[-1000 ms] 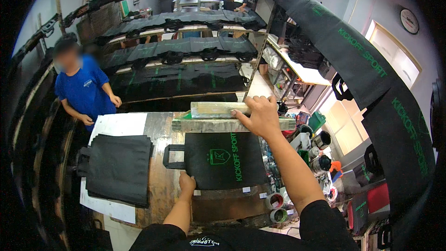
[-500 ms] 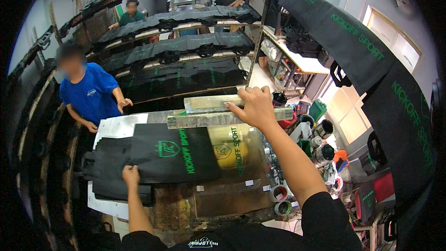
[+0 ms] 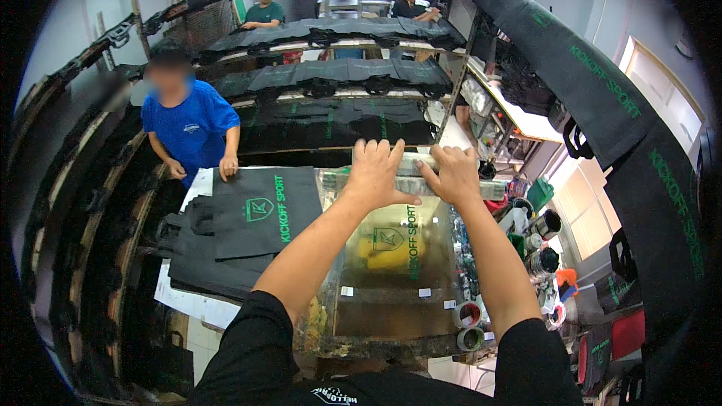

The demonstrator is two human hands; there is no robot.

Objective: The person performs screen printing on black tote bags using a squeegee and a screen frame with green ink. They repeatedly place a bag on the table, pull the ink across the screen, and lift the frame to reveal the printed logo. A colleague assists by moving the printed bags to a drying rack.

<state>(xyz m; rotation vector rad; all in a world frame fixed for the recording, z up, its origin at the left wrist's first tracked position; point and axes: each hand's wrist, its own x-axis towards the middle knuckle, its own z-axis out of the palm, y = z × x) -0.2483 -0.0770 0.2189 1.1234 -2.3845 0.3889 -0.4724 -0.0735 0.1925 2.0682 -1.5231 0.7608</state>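
My left hand (image 3: 372,171) and my right hand (image 3: 455,173) grip a squeegee (image 3: 412,163) side by side, fingers over its bar and thumbs on the near side. It sits at the far end of a printing screen (image 3: 387,319), whose yellowish mesh carries a crest and lettering stencil. Left of the screen, a black tote bag (image 3: 248,233) with a fresh-looking green print lies on a stack of similar bags (image 3: 207,274). A co-worker in a blue shirt (image 3: 188,124) has a hand at the far edge of that bag.
Beyond the screen stand racks (image 3: 316,116) draped with printed black bags, and more bags (image 3: 602,98) hang at the right. Ink cans and tubs (image 3: 543,223) crowd the area right of the screen. Two other people are at the back.
My left hand has left the printed bag at the left and joined my right hand on the squeegee. The screen is uncovered, and the co-worker's hand has reached the bag.
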